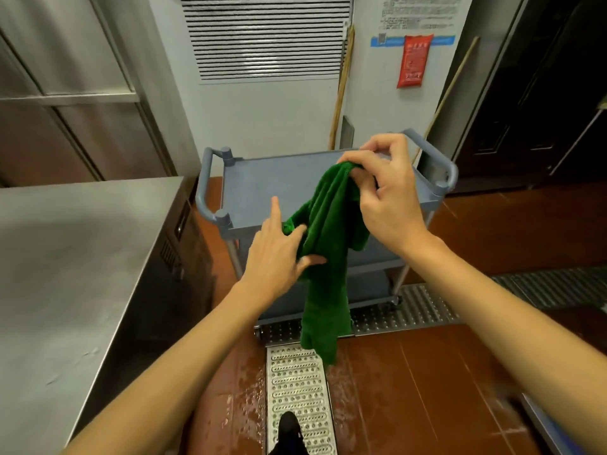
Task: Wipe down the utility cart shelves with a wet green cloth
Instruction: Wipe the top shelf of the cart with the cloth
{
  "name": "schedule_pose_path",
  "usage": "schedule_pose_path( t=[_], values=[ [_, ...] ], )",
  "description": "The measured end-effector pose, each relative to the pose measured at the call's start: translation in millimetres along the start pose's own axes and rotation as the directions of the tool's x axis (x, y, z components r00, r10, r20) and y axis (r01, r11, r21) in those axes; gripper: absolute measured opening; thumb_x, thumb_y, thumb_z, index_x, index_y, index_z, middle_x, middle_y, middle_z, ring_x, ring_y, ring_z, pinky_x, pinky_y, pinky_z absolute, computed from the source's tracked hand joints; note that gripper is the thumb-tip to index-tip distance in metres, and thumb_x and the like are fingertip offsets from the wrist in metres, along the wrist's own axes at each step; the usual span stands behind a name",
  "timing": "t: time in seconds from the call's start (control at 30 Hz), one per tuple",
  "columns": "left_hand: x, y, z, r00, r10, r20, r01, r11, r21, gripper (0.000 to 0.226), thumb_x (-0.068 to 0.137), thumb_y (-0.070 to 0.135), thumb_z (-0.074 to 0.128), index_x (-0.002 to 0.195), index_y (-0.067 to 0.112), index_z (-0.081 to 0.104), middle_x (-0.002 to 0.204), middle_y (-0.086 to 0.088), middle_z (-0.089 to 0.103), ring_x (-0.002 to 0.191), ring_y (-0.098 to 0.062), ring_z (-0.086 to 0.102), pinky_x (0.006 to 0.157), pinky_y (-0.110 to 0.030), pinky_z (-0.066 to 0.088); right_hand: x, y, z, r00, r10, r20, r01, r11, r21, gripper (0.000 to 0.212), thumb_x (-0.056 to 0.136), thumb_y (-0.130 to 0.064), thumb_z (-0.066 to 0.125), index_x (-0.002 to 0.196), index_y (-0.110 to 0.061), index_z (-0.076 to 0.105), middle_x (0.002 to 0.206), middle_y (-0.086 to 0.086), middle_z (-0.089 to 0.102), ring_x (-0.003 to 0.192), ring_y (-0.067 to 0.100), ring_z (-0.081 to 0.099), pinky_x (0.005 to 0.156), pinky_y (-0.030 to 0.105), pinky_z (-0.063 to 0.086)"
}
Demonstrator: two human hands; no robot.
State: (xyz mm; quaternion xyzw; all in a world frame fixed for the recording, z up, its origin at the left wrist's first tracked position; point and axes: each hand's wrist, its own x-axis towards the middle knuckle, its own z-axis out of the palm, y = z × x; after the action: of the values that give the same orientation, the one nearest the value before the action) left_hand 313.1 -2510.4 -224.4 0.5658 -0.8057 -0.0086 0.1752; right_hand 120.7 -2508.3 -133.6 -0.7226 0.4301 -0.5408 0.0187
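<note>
Cloth (323, 257), green and limp, in pinch of right hand (387, 198) before utility cart (262, 185); left hand (276, 254) loose-fingered against its side.

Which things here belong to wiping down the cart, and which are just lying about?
For the job: green cloth, pinched by the right hand, touched by the left hand; grey utility cart.
Just lying about: steel counter, floor drain grate, wooden poles against the wall, red wall pouch.
</note>
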Motion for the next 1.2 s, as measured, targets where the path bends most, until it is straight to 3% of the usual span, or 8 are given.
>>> schedule_pose_path(
  t=[0.1,0.23,0.37,0.5,0.7,0.87,1.0,1.2],
  values=[
    [39.2,-32.5,8.9,0.995,0.104,-0.008,-0.104,0.979,-0.174,0.041,0.077,0.053,0.074,0.099,0.019,0.078,0.158,-0.022,0.032,0.132,-0.041,0.046,0.098,-0.054,0.047,26.5,26.2,26.0,1.000,0.016,-0.021,-0.016,1.000,-0.023,0.024,0.095,0.001,0.050,0.104,-0.006,0.071,0.103,0.011,0.042,0.092,0.016,0.049,0.084,0.016,0.044],
    [82.5,-73.0,9.0,0.989,0.147,-0.005,-0.144,0.960,-0.240,0.057,0.079,0.066,0.052,0.079,0.014,0.076,0.146,-0.016,0.050,0.127,-0.032,0.051,0.093,-0.048,0.049,66.4,59.8,51.3,0.999,0.014,-0.050,-0.017,0.997,-0.070,0.025,0.093,0.004,0.053,0.109,-0.006,0.071,0.096,0.009,0.050,0.085,0.008,0.050,0.079,0.011,0.040],
    [121.8,-119.7,3.7,0.992,0.101,-0.072,-0.112,0.977,-0.184,0.027,0.093,0.037,0.064,0.108,0.018,0.077,0.148,-0.015,0.050,0.130,-0.033,0.052,0.091,-0.053,0.053,97.1,97.2,64.9,0.995,0.058,-0.087,-0.068,0.990,-0.124,0.021,0.092,-0.004,0.061,0.112,-0.009,0.063,0.097,0.005,0.063,0.092,0.011,0.058,0.084,0.018,0.048],
    [152.3,-153.6,0.6,0.982,0.064,-0.180,-0.094,0.983,-0.160,0.037,0.097,0.024,0.063,0.134,0.020,0.064,0.147,-0.010,0.054,0.127,-0.032,0.058,0.094,-0.050,0.055,119.8,137.2,81.3,0.998,0.011,-0.065,-0.025,0.975,-0.221,0.010,0.094,-0.010,0.061,0.102,-0.007,0.067,0.098,0.002,0.067,0.093,0.018,0.063,0.084,0.036,0.053],
    [211.6,-196.9,-13.4,0.947,0.132,-0.294,-0.194,0.962,-0.191,0.018,0.099,0.023,0.061,0.108,0.013,0.071,0.094,-0.003,0.070,0.082,-0.025,0.066,0.072,-0.045,0.055,171.1,181.5,106.2,0.989,-0.107,0.099,0.139,0.895,-0.424,0.017,0.098,-0.017,0.056,0.098,-0.008,0.070,0.091,0.008,0.070,0.085,0.029,0.066,0.074,0.046,0.052],
    [264.7,-210.4,-27.8,0.913,0.090,-0.398,-0.185,0.961,-0.207,0.015,0.099,0.023,0.059,0.103,0.010,0.067,0.085,-0.007,0.070,0.075,-0.029,0.066,0.066,-0.042,0.052,223.3,212.6,133.6,0.981,-0.003,0.193,0.080,0.915,-0.395,0.014,0.097,-0.010,0.056,0.100,-0.008,0.069,0.097,0.011,0.073,0.090,0.033,0.068,0.074,0.049,0.055],
    [310.2,-230.7,-42.2,0.910,0.031,-0.414,-0.096,0.986,-0.138,0.023,0.096,0.037,0.060,0.099,0.014,0.062,0.072,-0.008,0.068,0.069,-0.036,0.066,0.059,-0.043,0.052,265.3,241.5,163.6,0.926,0.147,0.349,-0.072,0.973,-0.218,0.016,0.101,-0.007,0.050,0.111,-0.006,0.061,0.102,0.013,0.067,0.098,0.025,0.064,0.075,0.024,0.044],
    [378.4,-249.8,-58.3,0.931,0.052,-0.363,-0.052,0.999,0.009,0.036,0.095,0.047,0.051,0.092,0.012,0.061,0.063,-0.012,0.061,0.068,-0.041,0.063,0.059,-0.044,0.050,314.2,285.8,199.6,0.844,0.044,0.535,0.063,0.981,-0.181,0.067,0.068,-0.075,0.064,0.106,-0.024,0.044,0.086,0.012,0.061,0.078,0.030,0.060,0.067,0.044,0.049]
  ],
)
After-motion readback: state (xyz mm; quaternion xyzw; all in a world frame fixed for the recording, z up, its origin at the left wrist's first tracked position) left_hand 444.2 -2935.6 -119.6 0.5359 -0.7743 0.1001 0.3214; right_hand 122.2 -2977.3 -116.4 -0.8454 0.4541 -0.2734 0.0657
